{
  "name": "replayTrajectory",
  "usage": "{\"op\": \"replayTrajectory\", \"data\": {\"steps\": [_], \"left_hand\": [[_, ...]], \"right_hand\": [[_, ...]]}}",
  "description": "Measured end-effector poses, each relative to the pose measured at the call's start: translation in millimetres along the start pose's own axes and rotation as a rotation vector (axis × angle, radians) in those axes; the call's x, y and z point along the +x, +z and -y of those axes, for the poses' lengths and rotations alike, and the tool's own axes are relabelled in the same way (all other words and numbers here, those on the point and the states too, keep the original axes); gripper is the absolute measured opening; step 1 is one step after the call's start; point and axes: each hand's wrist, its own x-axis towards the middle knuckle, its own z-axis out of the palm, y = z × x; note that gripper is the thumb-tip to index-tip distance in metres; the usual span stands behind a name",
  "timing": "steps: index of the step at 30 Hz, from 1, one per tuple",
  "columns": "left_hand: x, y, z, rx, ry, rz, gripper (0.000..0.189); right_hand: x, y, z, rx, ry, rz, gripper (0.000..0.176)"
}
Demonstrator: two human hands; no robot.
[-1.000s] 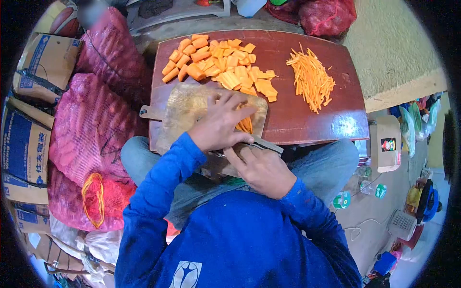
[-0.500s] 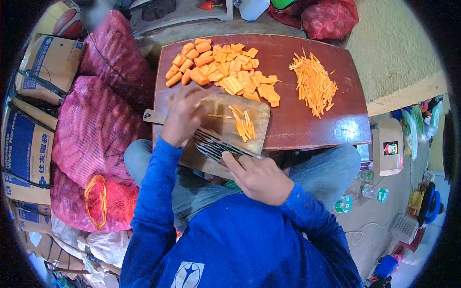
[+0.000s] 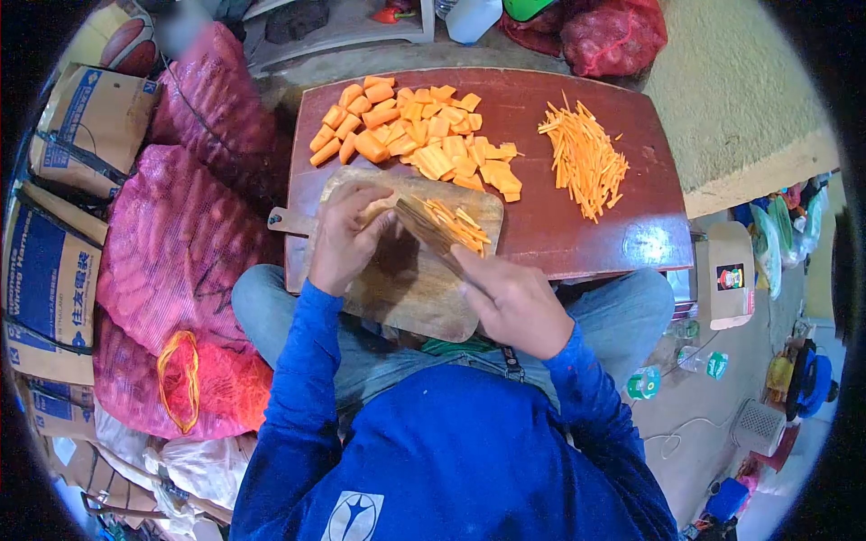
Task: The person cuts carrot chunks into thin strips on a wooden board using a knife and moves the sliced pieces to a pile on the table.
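Observation:
My right hand (image 3: 523,307) is closed around the handle of a kitchen knife (image 3: 431,227), its blade slanting up and left over the wooden cutting board (image 3: 406,293). Beside the blade, on its right, lies a small bunch of carrot sticks (image 3: 465,227). At the blade's tip is my left hand (image 3: 341,236), its fingers curved and the thumb apart from them; I see nothing held there. Carrot chunks (image 3: 352,117) and flat carrot slices (image 3: 456,149) cover the table behind the board. A pile of cut carrot strips (image 3: 585,162) sits farther right.
The red-brown table (image 3: 532,243) stands before my crossed legs, the board overlapping its near edge. Pink mesh sacks (image 3: 171,243) and cardboard boxes (image 3: 59,270) crowd the left. A concrete ledge (image 3: 749,117) is at right, with bottles (image 3: 642,383) on the floor.
The knife has turned from lying broad side up near the board's front to standing beside the carrot sticks. Those sticks now lie closer together. My left hand has lowered toward the blade's tip.

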Motion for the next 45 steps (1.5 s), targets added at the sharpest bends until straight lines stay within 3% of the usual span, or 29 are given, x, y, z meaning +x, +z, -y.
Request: {"op": "replayTrajectory", "data": {"steps": [3, 6, 10, 12, 14, 16, 18, 20, 22, 24, 28, 45], "left_hand": [[15.3, -7.4, -22.6, 0.097, 0.149, 0.065, 0.037], [24.2, -17.1, -19.8, 0.013, 0.139, 0.236, 0.042], [33.8, -21.1, -30.3, 0.047, 0.226, 0.311, 0.039], [28.2, -16.0, -47.8, 0.295, 0.237, 0.409, 0.033], [23.5, 1.6, -22.6, 0.319, 0.267, 0.375, 0.03], [34.5, 11.8, -6.1, 0.037, 0.128, 0.364, 0.027], [48.3, 17.8, -7.6, -0.02, 0.128, 0.36, 0.027], [62.6, 21.8, -14.5, 0.191, 0.105, 0.444, 0.028], [72.2, 32.6, -17.0, 0.293, 0.107, 0.362, 0.03], [86.1, 41.1, -11.4, 0.669, 0.216, 0.202, 0.032], [99.1, 55.5, -6.6, 0.816, 0.101, 0.273, 0.041], [115.6, 79.6, 13.5, 0.638, 0.1, 0.227, 0.029]], "right_hand": [[-3.9, -6.5, 15.7, -0.137, -0.031, 0.04, 0.047], [-6.8, -1.6, 15.2, -0.195, -0.121, -0.031, 0.051], [-13.0, 3.0, 14.6, -0.266, -0.121, 0.017, 0.054], [-14.8, 1.6, 17.7, -0.23, -0.122, 0.078, 0.059], [-17.4, 0.3, 18.3, -0.211, -0.147, 0.047, 0.059], [-21.3, -1.3, 18.3, -0.194, -0.169, 0.012, 0.059], [-27.0, -3.9, 17.6, -0.161, -0.15, 0.05, 0.051], [-35.9, -2.2, 16.7, -0.136, -0.14, 0.055, 0.051], [-44.5, -0.1, 18.4, -0.104, -0.132, 0.059, 0.05], [-51.3, -0.2, 20.2, -0.05, -0.124, 0.057, 0.051], [-56.1, -1.2, 20.4, -0.013, -0.099, 0.053, 0.052], [-50.9, 4.8, 13.8, 0.04, -0.038, -0.004, 0.051]]}}
